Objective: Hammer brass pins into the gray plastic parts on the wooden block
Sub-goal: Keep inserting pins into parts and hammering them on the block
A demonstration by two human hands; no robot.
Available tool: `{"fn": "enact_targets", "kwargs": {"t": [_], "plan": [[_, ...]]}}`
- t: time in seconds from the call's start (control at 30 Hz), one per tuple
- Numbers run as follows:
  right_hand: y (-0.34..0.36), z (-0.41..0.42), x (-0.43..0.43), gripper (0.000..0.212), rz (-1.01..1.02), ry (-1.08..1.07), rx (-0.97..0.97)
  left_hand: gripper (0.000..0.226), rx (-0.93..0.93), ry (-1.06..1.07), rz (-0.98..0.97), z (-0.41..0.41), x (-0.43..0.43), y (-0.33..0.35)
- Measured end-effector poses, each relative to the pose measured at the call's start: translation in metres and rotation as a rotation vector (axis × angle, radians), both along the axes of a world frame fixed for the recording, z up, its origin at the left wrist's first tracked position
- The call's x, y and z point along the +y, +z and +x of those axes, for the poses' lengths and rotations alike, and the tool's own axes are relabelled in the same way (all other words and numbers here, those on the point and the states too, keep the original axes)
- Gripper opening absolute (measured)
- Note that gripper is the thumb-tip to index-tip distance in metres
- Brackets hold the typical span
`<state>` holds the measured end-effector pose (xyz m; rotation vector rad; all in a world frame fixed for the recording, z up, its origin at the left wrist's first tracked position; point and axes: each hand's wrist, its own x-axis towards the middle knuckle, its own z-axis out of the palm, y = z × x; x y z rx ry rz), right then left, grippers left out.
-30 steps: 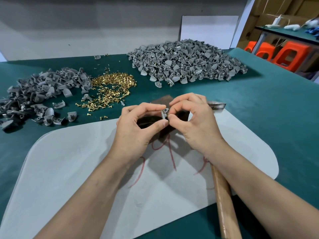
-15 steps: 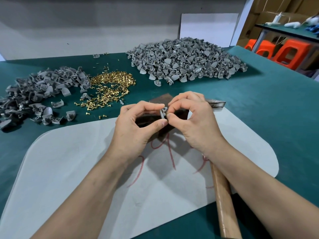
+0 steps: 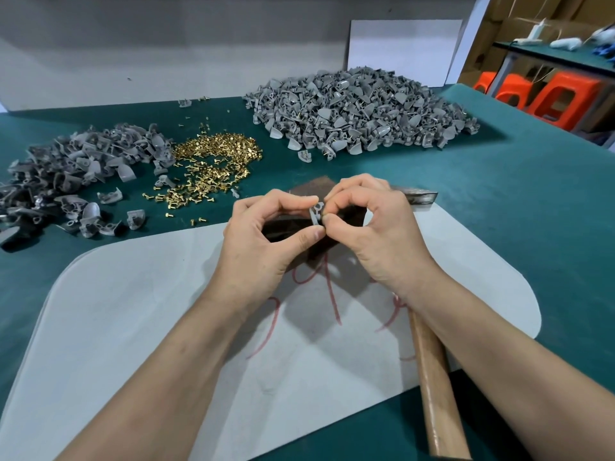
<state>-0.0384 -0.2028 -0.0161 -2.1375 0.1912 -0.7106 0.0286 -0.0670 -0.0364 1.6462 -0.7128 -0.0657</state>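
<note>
Here both hands meet just above the block: left hand and right hand each pinch the small gray part between thumb and forefinger. The hammer lies under the right forearm, its handle pointing back toward the person, so the right hand is nearer to it.

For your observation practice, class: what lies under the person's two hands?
A dark wooden block shows between the left hand and right hand, on a white mat; a hammer runs under the right wrist. Most of the block's top and the hammer's neck are covered.
</note>
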Motion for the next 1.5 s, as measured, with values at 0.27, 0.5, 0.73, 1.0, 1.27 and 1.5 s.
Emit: {"fn": "enact_targets", "kwargs": {"t": [0.27, 0.5, 0.73, 1.0, 1.27, 1.5], "plan": [[0.007, -0.003, -0.002, 0.024, 0.129, -0.009, 0.020, 0.031, 0.061, 0.006, -0.047, 0.000, 0.000, 0.000], [0.004, -0.001, -0.003, 0.023, 0.137, -0.048, 0.025, 0.030, 0.049, 0.025, -0.026, -0.002, -0.001, 0.001], [0.004, 0.002, -0.024, 0.015, -0.064, -0.327, 0.041, 0.029, 0.035, 0.078, -0.042, -0.005, -0.004, 0.002], [0.001, -0.007, -0.062, 0.051, -0.268, -0.561, 0.687, 0.038, 0.033, 0.108, -0.041, -0.007, -0.005, 0.000], [0.007, -0.011, -0.068, 0.013, 0.104, -0.469, 0.577, 0.029, 0.090, 0.088, -0.061, -0.009, -0.004, 0.003], [0.027, -0.016, -0.040, 0.003, 0.345, -0.228, 0.213, 0.022, -0.002, 0.256, 0.050, -0.002, -0.006, -0.005]]}}
